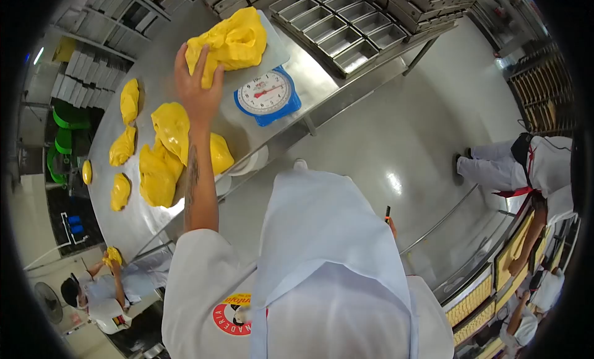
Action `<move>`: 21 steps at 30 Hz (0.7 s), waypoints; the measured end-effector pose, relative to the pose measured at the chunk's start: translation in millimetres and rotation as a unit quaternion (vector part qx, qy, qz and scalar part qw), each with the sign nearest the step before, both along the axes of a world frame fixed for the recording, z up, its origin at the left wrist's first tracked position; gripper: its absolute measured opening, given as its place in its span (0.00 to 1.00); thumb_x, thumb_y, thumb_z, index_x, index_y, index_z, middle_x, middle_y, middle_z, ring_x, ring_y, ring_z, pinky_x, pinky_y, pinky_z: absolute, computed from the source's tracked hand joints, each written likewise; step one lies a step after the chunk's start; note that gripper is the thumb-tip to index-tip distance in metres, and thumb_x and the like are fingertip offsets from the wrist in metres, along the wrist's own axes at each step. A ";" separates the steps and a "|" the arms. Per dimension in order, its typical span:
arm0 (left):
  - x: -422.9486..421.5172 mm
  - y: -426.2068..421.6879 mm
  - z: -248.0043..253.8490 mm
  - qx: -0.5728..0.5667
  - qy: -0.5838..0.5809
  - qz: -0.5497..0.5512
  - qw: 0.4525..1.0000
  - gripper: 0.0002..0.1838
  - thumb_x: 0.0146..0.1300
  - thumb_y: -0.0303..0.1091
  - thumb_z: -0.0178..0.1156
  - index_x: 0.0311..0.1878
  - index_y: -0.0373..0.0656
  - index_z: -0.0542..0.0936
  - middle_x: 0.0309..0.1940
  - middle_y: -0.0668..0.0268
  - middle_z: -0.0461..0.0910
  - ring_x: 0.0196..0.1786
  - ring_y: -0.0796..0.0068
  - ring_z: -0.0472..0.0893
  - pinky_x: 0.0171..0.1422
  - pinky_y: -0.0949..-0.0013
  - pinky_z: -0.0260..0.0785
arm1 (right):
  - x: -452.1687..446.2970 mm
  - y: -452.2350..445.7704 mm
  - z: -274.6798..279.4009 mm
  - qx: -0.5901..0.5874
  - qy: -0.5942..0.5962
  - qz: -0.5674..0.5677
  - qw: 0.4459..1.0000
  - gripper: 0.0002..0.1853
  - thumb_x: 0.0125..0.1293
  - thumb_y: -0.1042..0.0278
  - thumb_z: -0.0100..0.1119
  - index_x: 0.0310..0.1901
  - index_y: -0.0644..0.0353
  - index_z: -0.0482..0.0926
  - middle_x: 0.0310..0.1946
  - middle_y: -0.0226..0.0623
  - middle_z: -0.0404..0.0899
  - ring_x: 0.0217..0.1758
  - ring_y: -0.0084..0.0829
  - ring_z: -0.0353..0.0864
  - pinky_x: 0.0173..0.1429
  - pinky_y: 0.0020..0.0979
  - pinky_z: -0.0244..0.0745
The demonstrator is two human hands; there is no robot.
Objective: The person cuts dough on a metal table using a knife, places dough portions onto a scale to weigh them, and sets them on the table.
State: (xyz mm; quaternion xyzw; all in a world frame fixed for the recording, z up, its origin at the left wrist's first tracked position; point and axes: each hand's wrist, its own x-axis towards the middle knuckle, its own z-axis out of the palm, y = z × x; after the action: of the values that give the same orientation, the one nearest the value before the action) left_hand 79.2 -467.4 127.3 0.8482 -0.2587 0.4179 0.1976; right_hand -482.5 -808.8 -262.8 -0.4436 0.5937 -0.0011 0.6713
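My left hand (199,86) lies with spread fingers on the near left edge of a large yellow dough mass (238,40). That dough rests on the plate of a blue dial scale (267,96), whose red needle shows. Below, near the table edge, are more big dough lumps (159,176), partly behind my forearm. Smaller dough pieces (122,147) lie farther left on the metal table (108,195). Only a sliver of my right hand (393,226) shows beside the apron, closed around a thin black tool (388,214) with an orange band.
Empty metal loaf tins (340,28) stand at the table's far right end. One person (117,281) handles dough at the lower left. Another person (526,164) stands at right beside trays (476,300). White containers (252,161) sit under the table edge.
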 end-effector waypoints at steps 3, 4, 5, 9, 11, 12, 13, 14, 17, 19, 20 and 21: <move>-4.2 -11.2 -4.1 -0.044 0.010 0.016 0.999 0.26 0.62 0.32 0.68 0.65 0.53 0.80 0.70 0.56 0.68 0.72 0.53 0.69 0.73 0.52 0.63 | 3.1 -15.6 5.3 -0.011 0.016 0.017 1.000 0.31 0.76 0.74 0.50 0.77 0.42 0.59 0.20 0.32 0.69 0.18 0.26 0.71 0.21 0.33 0.73; -3.2 -8.4 -5.2 -0.065 0.021 0.020 0.998 0.25 0.62 0.31 0.68 0.64 0.52 0.81 0.69 0.56 0.69 0.72 0.53 0.69 0.73 0.52 0.64 | 3.7 -22.6 4.7 -0.016 -0.001 0.007 1.000 0.31 0.76 0.73 0.50 0.77 0.42 0.59 0.20 0.31 0.69 0.17 0.27 0.71 0.21 0.33 0.73; -3.2 -6.1 -7.1 -0.085 0.032 0.022 0.996 0.24 0.62 0.31 0.68 0.63 0.52 0.82 0.69 0.56 0.70 0.71 0.53 0.69 0.73 0.52 0.64 | 1.6 -25.3 3.7 -0.020 -0.018 -0.006 1.000 0.31 0.76 0.73 0.50 0.77 0.42 0.59 0.20 0.31 0.69 0.17 0.27 0.71 0.21 0.33 0.73; -0.2 5.2 -25.8 0.018 -0.004 0.007 1.000 0.19 0.63 0.34 0.68 0.57 0.52 0.85 0.63 0.61 0.76 0.70 0.55 0.70 0.73 0.53 0.62 | 24.4 -42.7 21.9 -0.039 -0.024 0.004 0.999 0.30 0.77 0.71 0.50 0.77 0.41 0.59 0.21 0.31 0.69 0.17 0.27 0.72 0.19 0.35 0.73; -1.5 2.8 -31.8 0.094 -0.018 0.003 0.995 0.17 0.63 0.36 0.68 0.55 0.52 0.86 0.60 0.63 0.78 0.69 0.57 0.71 0.73 0.54 0.61 | 37.3 -48.2 30.1 -0.019 -0.037 0.001 0.999 0.30 0.77 0.70 0.50 0.77 0.40 0.59 0.22 0.31 0.69 0.17 0.27 0.72 0.18 0.35 0.73; -0.6 0.3 -35.1 0.081 -0.013 0.002 0.997 0.17 0.62 0.37 0.69 0.55 0.52 0.86 0.59 0.64 0.79 0.68 0.58 0.72 0.72 0.54 0.62 | 39.7 -50.5 28.9 -0.015 -0.038 0.003 0.999 0.30 0.77 0.70 0.50 0.77 0.40 0.59 0.22 0.31 0.70 0.17 0.27 0.72 0.19 0.35 0.73; 1.9 -3.4 -38.6 0.069 -0.009 0.002 0.998 0.17 0.62 0.39 0.69 0.55 0.53 0.86 0.58 0.65 0.79 0.67 0.59 0.73 0.71 0.54 0.62 | 43.0 -51.7 27.2 -0.011 -0.039 0.004 0.999 0.30 0.77 0.70 0.50 0.77 0.40 0.59 0.23 0.31 0.70 0.17 0.27 0.72 0.19 0.35 0.73; 2.3 -5.0 -41.1 0.056 -0.005 0.000 0.998 0.18 0.62 0.40 0.69 0.55 0.53 0.86 0.57 0.66 0.80 0.65 0.60 0.73 0.70 0.54 0.62 | 45.0 -52.0 25.4 -0.007 -0.041 0.005 0.999 0.30 0.77 0.70 0.50 0.77 0.40 0.59 0.23 0.32 0.70 0.17 0.27 0.72 0.19 0.35 0.73; -1.6 -4.3 -46.1 0.065 0.045 0.023 0.997 0.19 0.62 0.41 0.69 0.55 0.51 0.86 0.52 0.67 0.81 0.61 0.62 0.75 0.65 0.52 0.64 | 47.0 -51.9 22.1 -0.027 -0.022 0.033 0.999 0.30 0.77 0.70 0.50 0.78 0.40 0.58 0.23 0.32 0.70 0.17 0.27 0.72 0.19 0.35 0.73; -13.8 -5.5 -45.8 0.091 0.055 0.035 0.994 0.18 0.61 0.40 0.69 0.54 0.49 0.86 0.48 0.67 0.82 0.56 0.62 0.77 0.62 0.53 0.65 | 40.6 -50.5 19.5 -0.024 -0.048 0.021 0.998 0.30 0.77 0.70 0.50 0.77 0.39 0.58 0.22 0.32 0.69 0.17 0.27 0.72 0.19 0.35 0.73; -17.3 -5.4 -43.8 0.106 0.057 0.042 0.992 0.17 0.61 0.39 0.69 0.54 0.47 0.86 0.46 0.66 0.82 0.54 0.63 0.77 0.60 0.54 0.66 | 38.8 -49.4 16.5 -0.021 -0.064 0.016 0.998 0.30 0.77 0.70 0.50 0.77 0.39 0.58 0.22 0.32 0.69 0.17 0.27 0.72 0.19 0.35 0.73; -17.6 -4.1 -44.3 0.096 0.063 0.010 0.993 0.16 0.61 0.38 0.70 0.52 0.46 0.86 0.45 0.65 0.82 0.52 0.62 0.78 0.58 0.56 0.68 | 37.0 -49.8 14.2 -0.021 -0.053 0.026 0.998 0.30 0.77 0.70 0.50 0.77 0.39 0.58 0.22 0.32 0.69 0.17 0.27 0.72 0.19 0.35 0.73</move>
State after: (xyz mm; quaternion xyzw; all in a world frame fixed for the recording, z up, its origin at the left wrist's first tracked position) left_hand 61.6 -471.5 83.0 0.8905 -0.2761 0.3386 0.1267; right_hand -445.5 -858.6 -248.6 -0.4725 0.5455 -0.0191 0.6920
